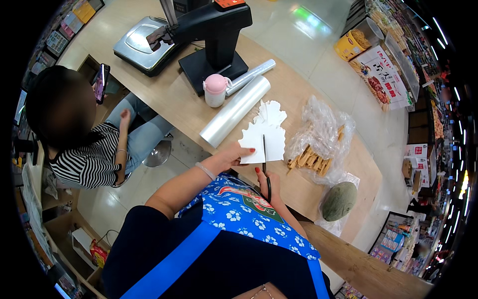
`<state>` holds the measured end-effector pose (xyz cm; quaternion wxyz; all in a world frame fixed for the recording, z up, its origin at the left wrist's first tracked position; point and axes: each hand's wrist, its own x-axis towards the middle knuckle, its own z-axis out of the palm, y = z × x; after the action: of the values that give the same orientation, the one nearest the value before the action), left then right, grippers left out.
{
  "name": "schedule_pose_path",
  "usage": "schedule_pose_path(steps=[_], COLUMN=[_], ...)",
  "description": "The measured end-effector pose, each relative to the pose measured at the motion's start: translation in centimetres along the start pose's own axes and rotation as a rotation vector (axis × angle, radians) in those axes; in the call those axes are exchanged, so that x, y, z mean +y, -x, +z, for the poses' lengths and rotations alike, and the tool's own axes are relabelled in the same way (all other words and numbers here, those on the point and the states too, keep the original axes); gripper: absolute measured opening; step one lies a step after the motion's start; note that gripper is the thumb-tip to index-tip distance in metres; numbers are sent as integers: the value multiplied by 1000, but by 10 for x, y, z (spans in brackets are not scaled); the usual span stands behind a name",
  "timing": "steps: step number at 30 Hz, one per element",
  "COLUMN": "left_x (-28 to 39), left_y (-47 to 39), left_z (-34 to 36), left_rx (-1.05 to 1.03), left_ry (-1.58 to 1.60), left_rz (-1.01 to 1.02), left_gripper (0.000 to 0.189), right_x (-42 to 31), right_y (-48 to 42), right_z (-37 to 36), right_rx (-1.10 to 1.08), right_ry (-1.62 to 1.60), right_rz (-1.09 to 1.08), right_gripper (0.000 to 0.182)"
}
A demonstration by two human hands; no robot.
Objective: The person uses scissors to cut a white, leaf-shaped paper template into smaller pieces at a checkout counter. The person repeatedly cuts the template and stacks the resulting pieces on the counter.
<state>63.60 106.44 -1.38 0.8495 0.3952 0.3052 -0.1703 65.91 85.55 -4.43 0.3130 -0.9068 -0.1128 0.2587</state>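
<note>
My left hand (239, 152) pinches the lower left edge of a white sheet of paper or thin card (257, 144) with a ragged, scalloped outline. A pair of black-handled scissors (264, 164) is in my right hand (270, 183), its blades reaching up over the sheet from its bottom edge. How far the blades are apart cannot be told. Further up, white cut-looking pieces (272, 114) lie against the sheet's top. Left of the sheet are a thick roll of clear plastic film (236, 112) and a thinner roll (254, 76). A clear plastic bag of brown sticks (312, 159) lies to its right.
A green melon (339, 202) sits near the right end of the wooden counter (366, 173). Beyond the rolls stand a pink-lidded bottle (215, 89), a black stand (220, 48) and a metal-topped scale (143, 43). At left, a seated person (89, 157) holds a phone (101, 84).
</note>
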Motion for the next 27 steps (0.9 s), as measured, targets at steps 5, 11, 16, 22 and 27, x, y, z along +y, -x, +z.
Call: schedule_pose_path(steps=[5,11,16,22,27], left_x=[-2,-1,-3,-14,-22], left_y=[-32,-29,-31,-24,-33], left_z=[-15,-4,-9,4,-3], left_rx=[59,157,168,156,141], left_ry=[-76,-186,-301,-277,-358], left_rz=[183,419,417,424,424], left_gripper=[38,27,25,23,25], right_x=[2,-17,-6,-8,-5], right_y=[0,8,5,2,-1], right_z=[2,-9,-4,4,-1], right_rx=[-29,-137,-176,-92,-189], right_ry=[77,-190,-227,-405,-326], right_rz=[-20,87,59,48,126], right_gripper=[60,70,75,74,74])
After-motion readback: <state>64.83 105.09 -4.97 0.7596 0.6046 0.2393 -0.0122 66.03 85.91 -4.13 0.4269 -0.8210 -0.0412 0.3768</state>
